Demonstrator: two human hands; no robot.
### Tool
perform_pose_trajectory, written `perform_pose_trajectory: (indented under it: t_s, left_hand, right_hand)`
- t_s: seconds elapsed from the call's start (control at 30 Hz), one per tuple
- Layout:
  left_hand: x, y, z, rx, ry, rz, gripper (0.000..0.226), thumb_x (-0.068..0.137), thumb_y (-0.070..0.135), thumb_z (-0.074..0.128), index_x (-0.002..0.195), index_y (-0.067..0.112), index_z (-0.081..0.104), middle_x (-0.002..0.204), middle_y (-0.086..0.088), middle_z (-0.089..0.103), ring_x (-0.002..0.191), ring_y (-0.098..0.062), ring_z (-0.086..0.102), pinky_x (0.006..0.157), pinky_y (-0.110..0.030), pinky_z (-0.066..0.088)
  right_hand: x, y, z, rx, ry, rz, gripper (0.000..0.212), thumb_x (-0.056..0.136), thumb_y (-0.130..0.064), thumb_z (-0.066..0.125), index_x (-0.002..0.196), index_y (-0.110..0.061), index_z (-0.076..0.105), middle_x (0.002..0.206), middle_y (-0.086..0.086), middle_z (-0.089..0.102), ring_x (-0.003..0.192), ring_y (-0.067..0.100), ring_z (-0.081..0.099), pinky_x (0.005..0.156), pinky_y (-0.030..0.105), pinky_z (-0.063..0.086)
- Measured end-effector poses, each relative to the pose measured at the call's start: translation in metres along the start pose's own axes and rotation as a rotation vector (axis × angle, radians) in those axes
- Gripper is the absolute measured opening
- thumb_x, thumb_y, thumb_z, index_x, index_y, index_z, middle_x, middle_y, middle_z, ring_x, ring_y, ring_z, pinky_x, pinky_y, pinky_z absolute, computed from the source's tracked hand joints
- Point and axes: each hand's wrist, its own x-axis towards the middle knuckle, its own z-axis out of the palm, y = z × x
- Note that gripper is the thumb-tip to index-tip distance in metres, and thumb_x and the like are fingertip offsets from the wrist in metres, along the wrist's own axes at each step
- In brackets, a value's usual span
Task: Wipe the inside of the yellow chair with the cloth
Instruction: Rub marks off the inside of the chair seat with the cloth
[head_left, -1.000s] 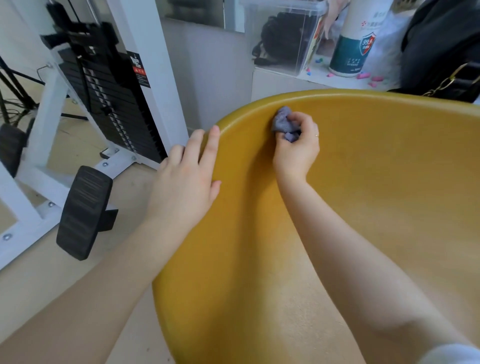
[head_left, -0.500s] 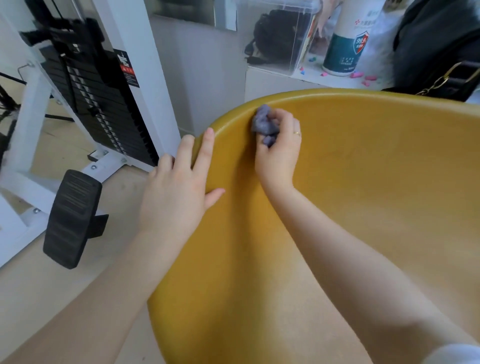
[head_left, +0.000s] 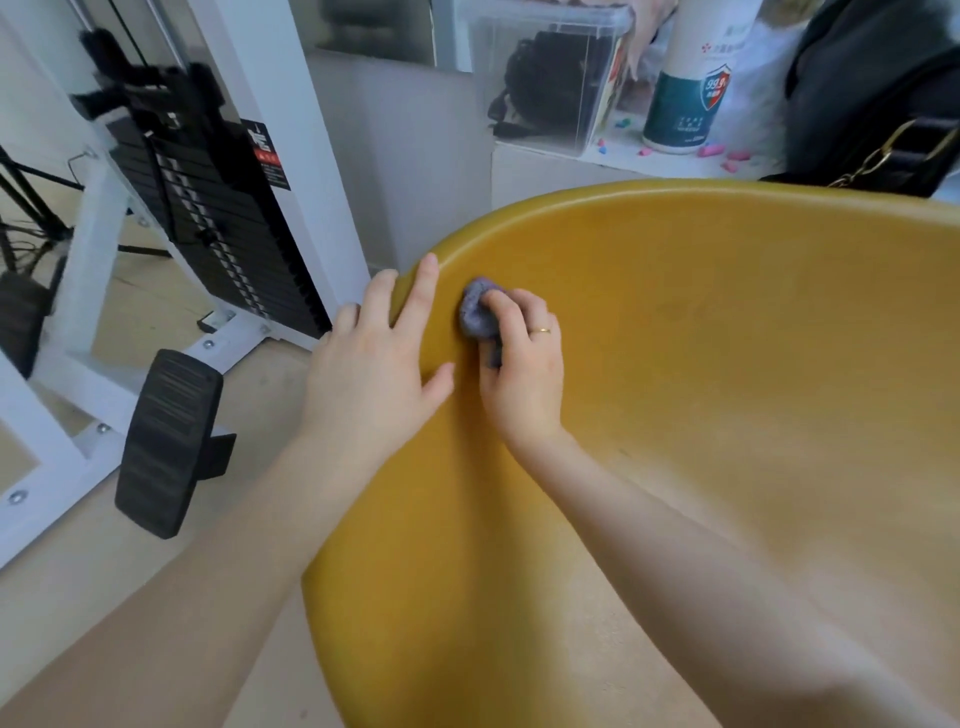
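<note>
Yellow chair (head_left: 727, 364) — canister (head_left: 688, 98) label "99.9"

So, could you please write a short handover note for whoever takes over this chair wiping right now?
Left hand: fingers straight, resting on the rim of the yellow moulded plastic chair, steadying it.
Right hand: grips the crumpled grey-purple cloth, pressed on the inner wall just below the left rim.
Done: cannot be judged from the surface.
Left: likely the rest of the inner wall and the seat.

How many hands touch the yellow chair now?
2. The left hand rests on the yellow chair rim; the right hand presses the cloth against its inside.
</note>
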Motion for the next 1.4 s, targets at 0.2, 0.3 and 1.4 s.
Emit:
perform_pose_trajectory:
  t_s: [0.2, 0.3, 1.4]
  left_hand:
    - [0.063, 0.02, -0.013, -0.081, -0.061, 0.16, 0.073, 0.092, 0.042, 0.047, 0.15, 0.022, 0.009, 0.155, -0.001, 0.016, 0.135, -0.028, 0.025, 0.104, -0.042, 0.033]
    - [0.079, 0.029, -0.009, -0.032, -0.073, 0.248, 0.075, 0.092, 0.042, 0.047, 0.15, 0.019, 0.007, 0.156, -0.002, 0.012, 0.136, -0.027, 0.025, 0.103, -0.042, 0.034]
    - [0.05, 0.066, 0.058, 0.543, 0.091, 0.068, 0.143, 0.05, 0.083, 0.058, 0.146, -0.002, -0.006, 0.153, -0.024, 0.001, 0.143, -0.035, 0.01, 0.112, -0.048, -0.004]
  right_hand:
    - [0.055, 0.046, -0.027, -0.19, 0.122, 0.026, 0.052, 0.063, -0.008, 0.034, 0.108, -0.012, 0.059, 0.107, 0.016, 0.06, 0.08, 0.035, 0.052, 0.067, 0.036, 0.045]
    - [0.079, 0.068, -0.046, -0.218, 0.269, 0.195, 0.052, 0.066, 0.001, 0.039, 0.112, -0.008, 0.062, 0.112, 0.016, 0.058, 0.082, 0.038, 0.051, 0.07, 0.028, 0.034]
    - [-0.019, 0.121, -0.047, -0.356, -0.233, -0.313, 0.041, 0.071, -0.009, 0.043, 0.107, -0.02, 0.057, 0.108, -0.002, 0.054, 0.076, 0.026, 0.045, 0.051, 0.027, 0.048]
